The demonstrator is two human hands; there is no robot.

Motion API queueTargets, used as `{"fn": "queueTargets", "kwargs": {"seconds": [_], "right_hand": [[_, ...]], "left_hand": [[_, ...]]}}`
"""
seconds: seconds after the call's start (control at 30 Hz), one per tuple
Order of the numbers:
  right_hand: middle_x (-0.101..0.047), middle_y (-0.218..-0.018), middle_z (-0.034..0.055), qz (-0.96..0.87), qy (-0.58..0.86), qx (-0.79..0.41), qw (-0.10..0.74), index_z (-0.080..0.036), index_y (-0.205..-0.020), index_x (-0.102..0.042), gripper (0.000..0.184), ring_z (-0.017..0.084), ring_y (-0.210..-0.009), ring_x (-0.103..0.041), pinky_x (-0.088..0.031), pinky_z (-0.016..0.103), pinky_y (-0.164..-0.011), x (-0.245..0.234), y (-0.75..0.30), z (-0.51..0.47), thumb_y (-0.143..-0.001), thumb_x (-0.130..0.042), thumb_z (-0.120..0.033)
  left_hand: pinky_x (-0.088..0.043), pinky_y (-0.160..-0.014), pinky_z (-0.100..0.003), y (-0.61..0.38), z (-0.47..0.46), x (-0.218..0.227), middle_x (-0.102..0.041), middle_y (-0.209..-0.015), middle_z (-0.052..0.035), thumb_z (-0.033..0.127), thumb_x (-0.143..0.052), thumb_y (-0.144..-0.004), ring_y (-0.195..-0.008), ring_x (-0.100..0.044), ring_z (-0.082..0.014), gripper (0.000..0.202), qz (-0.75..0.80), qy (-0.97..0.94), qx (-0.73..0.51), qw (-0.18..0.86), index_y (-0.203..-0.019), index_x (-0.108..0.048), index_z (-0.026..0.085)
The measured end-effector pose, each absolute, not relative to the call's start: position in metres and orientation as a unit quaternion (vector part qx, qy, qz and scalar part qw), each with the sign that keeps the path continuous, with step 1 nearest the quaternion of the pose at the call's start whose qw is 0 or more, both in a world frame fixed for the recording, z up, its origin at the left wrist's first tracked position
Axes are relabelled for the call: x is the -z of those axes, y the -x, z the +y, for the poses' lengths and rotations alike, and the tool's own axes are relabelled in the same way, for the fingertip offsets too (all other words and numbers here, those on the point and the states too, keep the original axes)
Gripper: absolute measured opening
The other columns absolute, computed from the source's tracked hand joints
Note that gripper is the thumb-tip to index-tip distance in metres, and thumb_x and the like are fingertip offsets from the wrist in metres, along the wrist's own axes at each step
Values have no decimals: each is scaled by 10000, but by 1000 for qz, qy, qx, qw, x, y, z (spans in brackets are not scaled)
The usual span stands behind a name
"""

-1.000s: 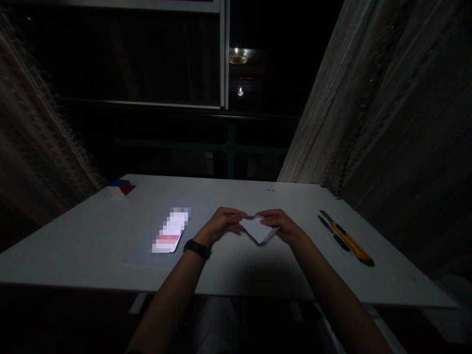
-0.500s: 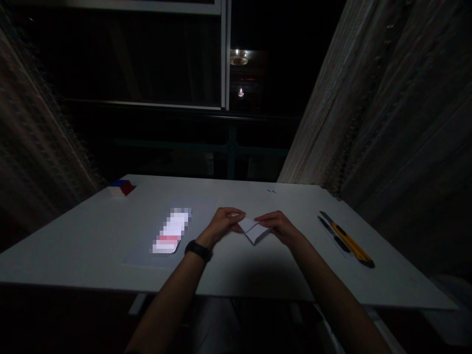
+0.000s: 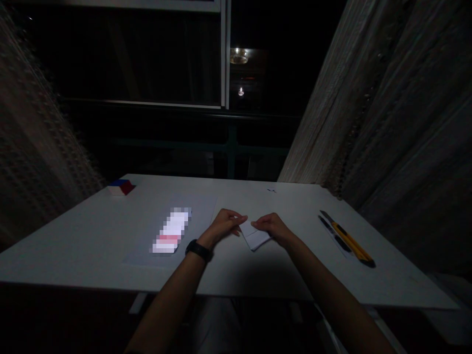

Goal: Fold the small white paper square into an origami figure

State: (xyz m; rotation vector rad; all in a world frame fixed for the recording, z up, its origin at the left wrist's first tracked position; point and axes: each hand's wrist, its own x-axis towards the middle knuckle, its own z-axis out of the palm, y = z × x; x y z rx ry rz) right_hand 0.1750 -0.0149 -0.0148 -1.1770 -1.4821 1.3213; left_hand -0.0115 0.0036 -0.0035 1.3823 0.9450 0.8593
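A small folded piece of white paper [image 3: 255, 237] is held between my two hands over the middle of the table, one corner pointing toward me. My left hand [image 3: 225, 224], with a dark band on its wrist, pinches the paper's left side, thumb on top. On the opposite side my right hand [image 3: 275, 228] grips the paper's right edge, its thumb pressing the upper face. A crease or fold line runs across the paper. The fingers beneath it are mostly hidden.
A lit phone [image 3: 172, 231], its screen blurred out, lies on a pale sheet [image 3: 138, 258] at left. A yellow utility knife [image 3: 354, 245] and a pen [image 3: 334, 233] lie at right. A coloured block [image 3: 121, 187] and small scraps [image 3: 271, 190] sit toward the back of the white table [image 3: 92, 246].
The folded paper has turned and tilted slightly, its near corner now a little lower and more of its upper face showing. My right fingers have shifted slightly on it.
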Motion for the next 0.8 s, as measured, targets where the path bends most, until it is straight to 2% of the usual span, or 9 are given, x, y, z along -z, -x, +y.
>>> {"fn": "queueTargets", "kwargs": {"seconds": [0.1,0.33,0.57,0.7,0.8], "right_hand": [[-546,-447,-8,-596,461,-525,396,-105,-588,-659,315,87,-427,-431,-296,231,-459,13,-176,-14,-566,-692,-417],[-577,-484,4,-599,472,-510,398,-92,-590,-649,323,90,-458,-461,-315,227,-478,17,-178,-11,-542,-701,-407],[-632,-565,35,-587,466,-503,431,-99,-624,-663,322,116,-508,-520,-371,245,-522,16,-170,-15,-544,-700,-408],[-618,-524,26,-590,465,-509,421,-103,-625,-664,316,116,-481,-516,-375,245,-500,18,-170,-14,-540,-708,-404],[-608,-504,22,-595,460,-514,413,-103,-633,-662,323,112,-457,-511,-377,241,-476,19,-169,-14,-529,-714,-404]], "left_hand": [[-415,-392,-197,13,4,2,-543,-441,-31,420,-660,-608,-384,-498,-89,349,428,-598,-364,572,-566,-584,82],[-351,-366,-196,16,10,6,-548,-466,-34,405,-658,-606,-374,-462,-78,333,442,-595,-382,552,-583,-604,77],[-321,-384,-192,13,11,11,-557,-520,-14,335,-765,-472,-394,-434,-59,460,432,-591,-400,551,-840,-649,85],[-319,-413,-193,13,12,12,-488,-457,33,293,-772,-472,-394,-426,-56,497,418,-560,-431,571,-905,-633,94],[-331,-438,-201,14,12,10,-497,-469,29,271,-769,-482,-419,-455,-67,496,405,-538,-444,591,-922,-626,93]]}}
